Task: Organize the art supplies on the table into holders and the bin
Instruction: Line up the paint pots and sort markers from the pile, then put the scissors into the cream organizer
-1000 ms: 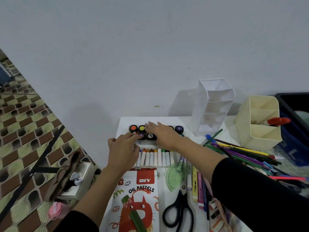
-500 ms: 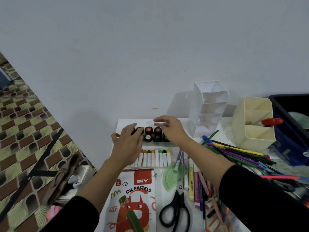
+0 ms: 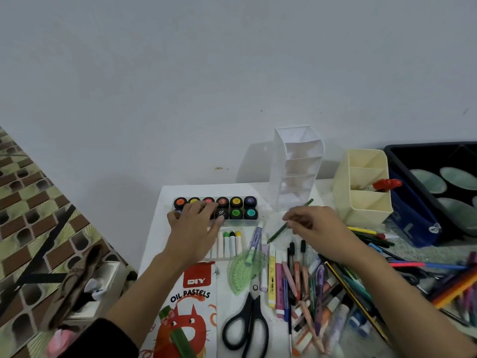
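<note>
Left hand laid flat with fingers spread over paint-pot tray at rear left, oil pastels just beside (partly hidden), right hand pinching green pencil near white holder, cream holder, dark bin far right.

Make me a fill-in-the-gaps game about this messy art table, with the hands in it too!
1. The right hand pinches a ____ pencil.
2. The left hand rests on paint pots that stand in ____ rows.
3. The box with the cat on it says OIL ____.
4. The scissors have ____ handles.

Missing words: green, two, PASTELS, black.
</note>
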The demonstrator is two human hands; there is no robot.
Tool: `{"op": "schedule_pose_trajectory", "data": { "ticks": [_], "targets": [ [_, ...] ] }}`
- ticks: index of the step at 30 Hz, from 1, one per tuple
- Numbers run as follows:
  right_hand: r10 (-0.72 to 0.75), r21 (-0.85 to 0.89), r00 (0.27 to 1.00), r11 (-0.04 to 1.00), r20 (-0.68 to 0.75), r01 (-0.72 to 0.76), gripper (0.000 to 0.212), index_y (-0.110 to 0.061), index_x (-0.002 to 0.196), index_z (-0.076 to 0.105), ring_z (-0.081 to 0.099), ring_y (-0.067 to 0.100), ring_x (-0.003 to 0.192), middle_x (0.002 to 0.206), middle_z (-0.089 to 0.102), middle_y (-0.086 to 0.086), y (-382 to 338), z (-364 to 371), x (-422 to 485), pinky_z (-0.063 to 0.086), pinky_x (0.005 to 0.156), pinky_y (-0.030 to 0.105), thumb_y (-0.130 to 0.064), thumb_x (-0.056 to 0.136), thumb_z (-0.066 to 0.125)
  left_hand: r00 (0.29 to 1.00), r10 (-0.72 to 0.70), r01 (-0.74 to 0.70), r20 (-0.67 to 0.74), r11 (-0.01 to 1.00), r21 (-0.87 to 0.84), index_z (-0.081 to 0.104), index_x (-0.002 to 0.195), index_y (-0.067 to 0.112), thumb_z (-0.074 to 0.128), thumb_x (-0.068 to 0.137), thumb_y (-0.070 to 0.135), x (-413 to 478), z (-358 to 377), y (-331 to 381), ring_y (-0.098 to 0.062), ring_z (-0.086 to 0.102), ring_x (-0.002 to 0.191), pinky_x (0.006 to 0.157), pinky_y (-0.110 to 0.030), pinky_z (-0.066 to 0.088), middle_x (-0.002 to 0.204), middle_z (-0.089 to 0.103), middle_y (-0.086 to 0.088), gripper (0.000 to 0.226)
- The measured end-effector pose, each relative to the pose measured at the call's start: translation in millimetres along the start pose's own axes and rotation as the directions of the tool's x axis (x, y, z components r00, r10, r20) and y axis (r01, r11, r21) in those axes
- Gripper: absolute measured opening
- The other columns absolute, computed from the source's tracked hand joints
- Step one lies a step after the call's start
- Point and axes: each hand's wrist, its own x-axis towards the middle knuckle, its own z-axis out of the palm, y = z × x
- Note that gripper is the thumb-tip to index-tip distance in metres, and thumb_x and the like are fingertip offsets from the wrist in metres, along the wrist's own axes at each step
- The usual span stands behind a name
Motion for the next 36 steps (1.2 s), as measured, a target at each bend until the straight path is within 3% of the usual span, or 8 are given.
{"op": "schedule_pose_trajectory", "data": {
  "ticks": [3,6,11,17,22,27,30,36],
  "targets": [
    [-0.025,-0.049,0.999,0.998,0.038,0.027,0.014,-0.023,0.107,0.073,0.065,0.0,0.086,0.092,0.069,-0.015,5.2,9.5,-13.1,0.052,0.079,0.02,-0.024,0.098,0.063,0.982,0.186,-0.183,0.024,0.979,-0.084,0.062,0.12,0.038,0.041,0.094,0.054,-16.8,4.3,23.1,-0.01,0.046,0.117,0.092,-0.041,0.023,0.117,0.051,0.014,0.037],
    [-0.104,-0.169,0.991,0.979,0.089,0.118,0.026,-0.026,0.112,0.071,0.059,0.004,0.092,0.1,0.068,-0.012,3.6,34.9,-20.3,0.052,0.084,0.032,-0.043,0.096,0.06,0.947,0.279,-0.289,0.158,0.956,0.042,0.061,0.121,0.042,0.047,0.091,0.063,-28.7,11.9,36.8,-0.007,0.04,0.117,0.091,-0.04,0.021,0.117,0.045,0.016,0.039],
    [-0.098,-0.377,0.986,0.915,0.134,0.143,0.034,-0.027,0.107,0.067,0.045,0.018,0.107,0.107,0.055,-0.006,1.1,69.3,-16.5,0.043,0.089,0.043,-0.056,0.092,0.057,0.942,0.271,-0.281,0.2,0.96,0.02,0.06,0.122,0.044,0.052,0.091,0.063,-33.0,14.9,42.1,-0.006,0.037,0.117,0.088,-0.038,0.021,0.114,0.042,0.017,0.037],
    [-0.103,-0.301,0.988,0.944,0.115,0.134,0.035,-0.028,0.117,0.065,0.045,0.017,0.111,0.11,0.054,-0.006,4.4,69.2,-19.6,0.043,0.091,0.044,-0.053,0.095,0.055,0.955,0.239,-0.202,0.177,0.958,-0.201,0.058,0.101,0.045,0.061,0.092,0.051,-35.0,13.7,45.2,0.001,0.04,0.108,0.088,-0.036,0.024,0.107,0.044,0.022,0.011],
    [-0.072,-0.094,0.997,0.993,-0.039,0.068,0.034,-0.028,0.119,0.067,0.053,0.009,0.101,0.104,0.059,-0.011,17.1,26.7,-33.8,0.049,0.088,0.037,-0.052,0.098,0.053,0.961,0.246,-0.15,0.122,0.842,-0.519,0.056,0.094,0.035,0.06,0.098,0.034,-23.5,-2.4,71.4,-0.006,0.061,0.08,0.076,-0.034,0.049,0.087,0.065,0.017,0.006],
    [0.005,-0.142,0.963,0.989,-0.27,-0.045,0.02,-0.023,0.111,0.073,0.06,0.006,0.09,0.097,0.066,-0.012,60.8,-41.1,-59.7,0.052,0.08,0.03,-0.033,0.096,0.064,0.943,0.312,-0.145,0.116,0.699,-0.7,0.051,0.1,0.023,0.054,0.102,0.028,-9.0,-9.0,138.2,-0.023,0.057,0.06,0.056,-0.027,0.043,0.081,0.074,0.01,0.006],
    [-0.006,-0.292,0.918,0.949,-0.398,-0.121,0.013,-0.023,0.104,0.073,0.058,0.013,0.091,0.094,0.067,-0.012,101.3,-77.4,-77.3,0.052,0.078,0.044,-0.027,0.094,0.067,0.946,0.315,-0.168,0.071,0.669,-0.724,0.051,0.099,0.023,0.056,0.101,0.03,0.3,-2.0,182.3,-0.01,0.046,0.047,0.054,-0.023,0.037,0.072,0.072,0.004,0.009],
    [-0.127,-0.614,0.898,0.768,-0.422,-0.181,0.024,-0.021,0.108,0.073,0.051,0.028,0.11,0.11,0.064,-0.002,159.6,-126.9,-93.6,0.039,0.079,0.044,-0.028,0.085,0.076,0.935,0.348,-0.288,-0.068,0.633,-0.719,0.062,0.092,0.027,0.068,0.094,0.025,17.1,15.2,263.6,-0.007,0.06,0.078,0.067,-0.017,0.041,0.086,0.069,0.011,0.007]
  ]
}}
